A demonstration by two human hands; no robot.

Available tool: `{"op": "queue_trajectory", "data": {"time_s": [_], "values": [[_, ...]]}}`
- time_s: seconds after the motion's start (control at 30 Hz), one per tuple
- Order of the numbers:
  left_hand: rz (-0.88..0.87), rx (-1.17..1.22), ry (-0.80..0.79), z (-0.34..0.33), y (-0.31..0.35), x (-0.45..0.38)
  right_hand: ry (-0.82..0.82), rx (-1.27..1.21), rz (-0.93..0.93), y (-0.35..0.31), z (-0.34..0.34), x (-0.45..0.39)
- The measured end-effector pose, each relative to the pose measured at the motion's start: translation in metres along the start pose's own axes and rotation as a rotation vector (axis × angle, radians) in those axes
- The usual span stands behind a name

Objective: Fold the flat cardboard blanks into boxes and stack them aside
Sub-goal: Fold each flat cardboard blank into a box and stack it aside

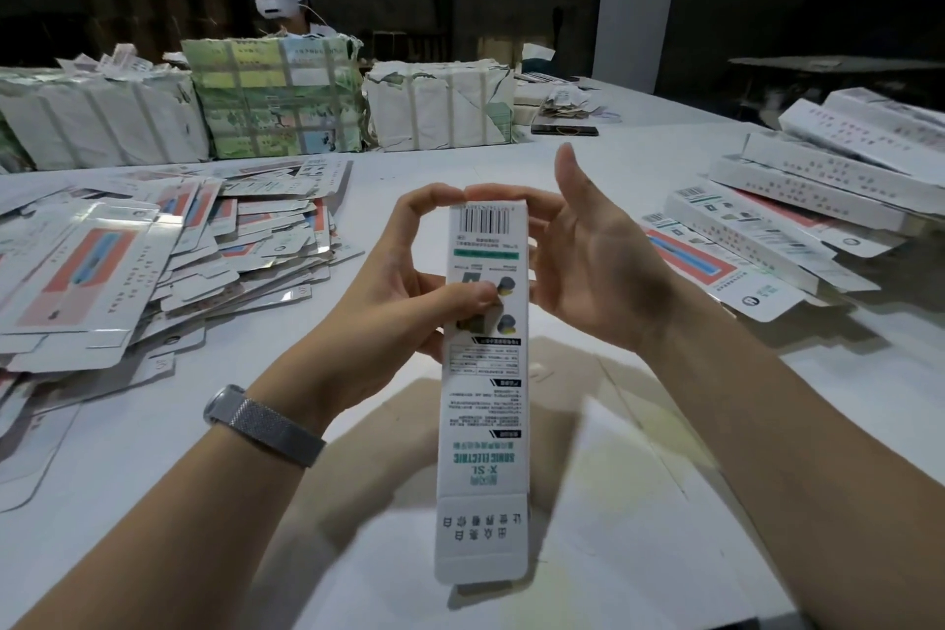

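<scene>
Centrally in the frame, a long narrow box is held up off the white table, its barcoded far end pointing away and its open tuck flap hanging toward the lower edge. The left hand is curled round the box's middle, thumb pressed on the printed face and forefinger arched up to the far end — a hold that seems meant to keep the tube squared while that end is closed. The right hand is spread at the right side, palm turned inward, thumb upright; its fingers reach behind the upper part of the box, and one fingertip meets the left forefinger at the top edge. Whether those fingers clasp the box or merely brace it cannot be told.

At the left of the frame a loose heap of flat blanks is spread over the table — supply kept within the left arm's reach. At the right, finished boxes are stacked crosswise, apparently the set-aside pile. Wrapped bundles are lined along the upper left, with another person seated behind them. A metal watch band is worn on the left wrist. Nothing is seen lying between the held box and the stack at right.
</scene>
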State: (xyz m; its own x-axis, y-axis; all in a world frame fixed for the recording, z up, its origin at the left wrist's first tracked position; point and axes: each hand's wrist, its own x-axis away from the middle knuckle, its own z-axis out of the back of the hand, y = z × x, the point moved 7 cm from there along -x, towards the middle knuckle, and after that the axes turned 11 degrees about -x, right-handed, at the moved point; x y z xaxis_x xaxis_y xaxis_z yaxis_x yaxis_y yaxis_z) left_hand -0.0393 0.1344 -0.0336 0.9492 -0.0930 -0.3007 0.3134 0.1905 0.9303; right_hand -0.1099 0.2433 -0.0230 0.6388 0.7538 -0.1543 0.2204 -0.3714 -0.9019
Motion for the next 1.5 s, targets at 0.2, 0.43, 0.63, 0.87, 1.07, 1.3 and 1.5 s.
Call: {"op": "queue_trajectory", "data": {"time_s": [0.2, 0.43, 0.63, 0.87, 1.07, 1.3, 1.5], "values": [[0.027, 0.039, -0.022, 0.002, -0.005, 0.0, 0.028, 0.253, 0.116, -0.004, -0.003, -0.001], [-0.026, 0.015, 0.315, 0.006, -0.005, -0.007, 0.173, 0.88, 0.281, -0.014, -0.006, 0.007], [0.149, 0.193, 0.257, 0.002, -0.022, -0.013, 0.193, 1.261, 0.183, -0.017, -0.006, 0.007], [0.092, -0.402, 0.315, 0.026, -0.031, -0.009, 0.918, 1.556, -0.005, -0.087, 0.1, 0.03], [0.144, -0.621, 0.35, 0.04, -0.034, -0.003, 1.013, 1.497, -0.126, -0.08, 0.129, 0.035], [0.194, -0.939, 0.427, 0.066, -0.033, -0.002, 0.865, 1.532, 0.279, -0.083, 0.094, 0.025], [0.443, -1.331, 0.538, 0.108, -0.036, 0.007, 0.328, 1.303, 0.436, -0.04, 0.032, 0.006]]}}
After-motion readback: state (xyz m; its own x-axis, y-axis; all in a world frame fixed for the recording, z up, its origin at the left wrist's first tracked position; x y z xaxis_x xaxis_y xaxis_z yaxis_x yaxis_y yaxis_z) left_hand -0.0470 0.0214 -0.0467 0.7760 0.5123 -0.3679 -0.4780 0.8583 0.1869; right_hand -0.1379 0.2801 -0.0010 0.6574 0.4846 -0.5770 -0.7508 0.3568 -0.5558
